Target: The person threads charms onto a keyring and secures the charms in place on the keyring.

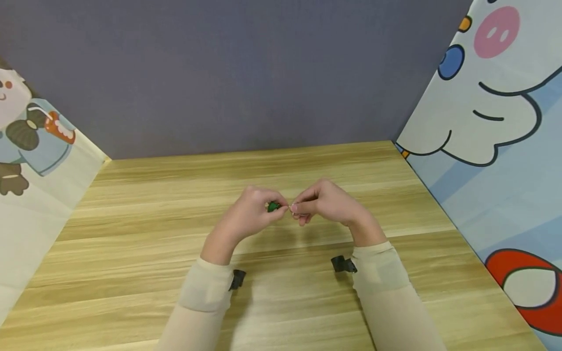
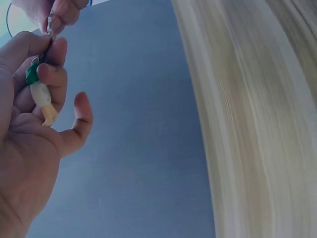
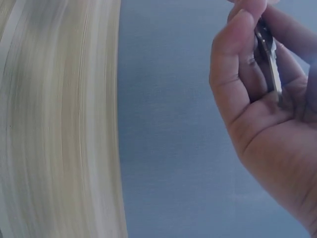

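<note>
In the head view my left hand point(image 1: 250, 214) and right hand point(image 1: 335, 204) meet fingertip to fingertip above the wooden table. A small keychain charm point(image 2: 40, 93), green, white and peach, lies along the fingers of the left hand; thumb and index finger pinch the thin dark link at its end. Its green part point(image 1: 273, 206) shows between thumb and fingers from above. The right hand holds a silver key point(image 3: 272, 67) with a dark head, its notched blade pointing into the palm. Fingertips partly hide the metal piece point(image 2: 50, 25) joining the two hands.
The wood-grain table point(image 1: 145, 234) extends around both hands. Behind it stands a grey panel point(image 1: 246, 78), with cartoon-printed panels point(image 1: 518, 195) at the right and left. Black wrist mounts point(image 1: 343, 264) stick out from both sleeves.
</note>
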`<move>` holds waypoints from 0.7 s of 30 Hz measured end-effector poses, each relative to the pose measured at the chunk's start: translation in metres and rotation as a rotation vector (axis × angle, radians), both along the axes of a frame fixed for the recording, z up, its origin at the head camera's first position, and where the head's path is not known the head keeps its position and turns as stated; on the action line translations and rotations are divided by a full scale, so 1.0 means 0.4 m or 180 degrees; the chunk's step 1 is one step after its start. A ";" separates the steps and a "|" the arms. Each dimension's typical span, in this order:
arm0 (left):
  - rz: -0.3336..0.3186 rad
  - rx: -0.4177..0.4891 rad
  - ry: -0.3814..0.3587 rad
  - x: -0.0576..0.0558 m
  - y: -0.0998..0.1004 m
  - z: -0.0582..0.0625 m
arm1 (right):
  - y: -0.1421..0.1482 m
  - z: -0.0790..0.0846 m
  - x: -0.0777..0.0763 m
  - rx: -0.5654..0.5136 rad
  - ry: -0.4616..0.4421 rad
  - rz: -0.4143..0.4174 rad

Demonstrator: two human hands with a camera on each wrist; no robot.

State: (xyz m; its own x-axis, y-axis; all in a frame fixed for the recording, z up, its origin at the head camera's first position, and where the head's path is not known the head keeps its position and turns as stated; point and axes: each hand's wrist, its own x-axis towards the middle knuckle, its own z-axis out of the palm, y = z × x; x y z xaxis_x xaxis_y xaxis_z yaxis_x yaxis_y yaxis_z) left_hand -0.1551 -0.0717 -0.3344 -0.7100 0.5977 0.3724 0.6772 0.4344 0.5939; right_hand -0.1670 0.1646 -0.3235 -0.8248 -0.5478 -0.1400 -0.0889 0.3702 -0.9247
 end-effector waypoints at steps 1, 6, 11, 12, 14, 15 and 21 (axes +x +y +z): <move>-0.0004 0.0028 0.0057 0.000 0.001 -0.002 | 0.000 0.000 0.001 -0.0014 0.0012 -0.0013; -0.0003 0.0156 0.0235 -0.001 0.003 -0.009 | -0.001 -0.001 0.005 -0.0067 0.0017 -0.0139; 0.0018 0.0155 0.0212 -0.003 0.004 -0.008 | -0.003 -0.009 0.009 -0.0147 -0.0069 -0.0300; 0.0028 0.0143 0.0206 -0.004 0.004 -0.007 | -0.004 -0.011 0.010 -0.0163 -0.0077 -0.0323; 0.0062 0.0116 0.0202 -0.006 0.005 -0.006 | -0.006 -0.014 0.010 -0.0189 -0.0078 -0.0359; 0.0080 0.0108 0.0198 -0.006 0.005 -0.005 | -0.007 -0.015 0.010 -0.0207 -0.0080 -0.0373; 0.0180 0.0107 0.0197 -0.011 0.002 -0.007 | -0.016 -0.018 0.008 -0.0276 -0.0135 -0.0474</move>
